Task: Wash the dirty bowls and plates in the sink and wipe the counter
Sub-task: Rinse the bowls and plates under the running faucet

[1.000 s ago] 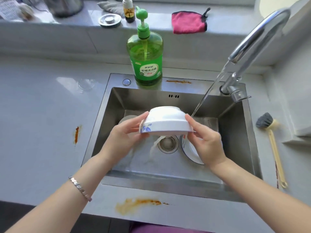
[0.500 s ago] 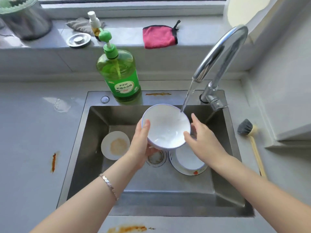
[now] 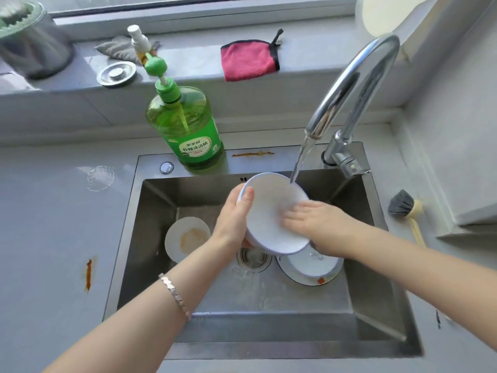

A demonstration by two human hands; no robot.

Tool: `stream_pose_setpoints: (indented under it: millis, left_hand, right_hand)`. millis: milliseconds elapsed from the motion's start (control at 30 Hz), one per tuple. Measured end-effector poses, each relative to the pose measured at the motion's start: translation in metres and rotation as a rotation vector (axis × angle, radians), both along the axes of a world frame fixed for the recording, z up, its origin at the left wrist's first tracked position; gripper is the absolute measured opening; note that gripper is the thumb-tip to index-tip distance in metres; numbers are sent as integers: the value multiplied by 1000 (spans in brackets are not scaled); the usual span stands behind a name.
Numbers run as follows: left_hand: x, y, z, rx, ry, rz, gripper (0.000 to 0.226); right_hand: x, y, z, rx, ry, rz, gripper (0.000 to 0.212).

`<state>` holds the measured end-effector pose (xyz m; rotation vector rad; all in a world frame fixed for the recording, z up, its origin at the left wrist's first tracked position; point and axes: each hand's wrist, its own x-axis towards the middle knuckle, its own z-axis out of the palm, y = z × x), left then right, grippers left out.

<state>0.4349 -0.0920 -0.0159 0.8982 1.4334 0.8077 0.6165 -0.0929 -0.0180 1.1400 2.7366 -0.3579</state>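
Right hand (image 3: 322,227) moved into bowl (image 3: 269,208), fingers (image 3: 294,211) straight, slightly spread; left hand (image 3: 232,222) grips rim.

This is looking like a home kitchen: a tap (image 3: 357,84) is running over a steel sink (image 3: 376,305) set in a counter (image 3: 48,238), with a dish-soap bottle (image 3: 185,125), brush (image 3: 403,205) and pink cloth (image 3: 247,60) sitting nearby.

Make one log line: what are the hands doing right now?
left hand grips bowl | right hand flat inside bowl | tap running
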Motion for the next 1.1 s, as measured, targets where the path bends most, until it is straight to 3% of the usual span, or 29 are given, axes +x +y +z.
stream_pose_setpoints:
  millis: [67, 167, 267, 300, 367, 467, 533, 633, 700, 767, 867, 900, 967, 1033, 1100]
  left_hand:
    - [6, -3, 1, -22, -1, 8, 18]
    - [8, 1, 5, 47, -43, 73, 17]
    - [0, 0, 5, 37, -24, 83, 14]
    - [-1, -1, 4, 19, -15, 80, 14]
    - [2, -5, 4, -10, -15, 96, 14]
    - [8, -5, 7, -1, -39, 168, 17]
    - [2, -2, 9, -28, -21, 118, 17]
    - [-20, 7, 26, -282, -26, -74, 20]
    - [-29, 11, 35, -350, -21, -151, 22]
    - [-24, 5, 36, -279, -17, -68, 22]
    - [-4, -23, 18, -108, -139, 210, 53]
    - [1, -31, 11, -66, -165, 290, 60]
    - [5, -39, 5, -35, -176, 405, 54]
    - [-2, -33, 0, -53, -96, 412, 40]
    - [-11, -25, 5, -100, -31, 302, 39]
  right_hand:
    - [-17, -2, 0, -153, -36, -97, 89]
    - [-37, -21, 7, -435, 237, -131, 93]
    - [-11, -15, -5, -207, 239, 8, 79]
    - [-5, -9, -4, -71, 180, 42, 74]
    - [-8, -8, -1, 7, 11, -14, 70]
    - [-30, -22, -10, -231, 169, -138, 72]
    - [-30, -29, -4, -253, 303, -82, 62]
    - [-4, -16, -9, -6, 375, 60, 35]
    - [4, -11, -13, 108, 336, 108, 28]
    - [-2, -13, -14, 134, 276, 80, 25]
    - [-23, -24, -12, 107, 390, -153, 23]
    - [-33, -30, -13, 69, 457, -230, 30]
    - [-49, -41, -15, -40, 584, -276, 49]
    - [-43, -42, -22, -104, 594, -131, 50]
    - [-22, -25, -26, -65, 407, 103, 39]
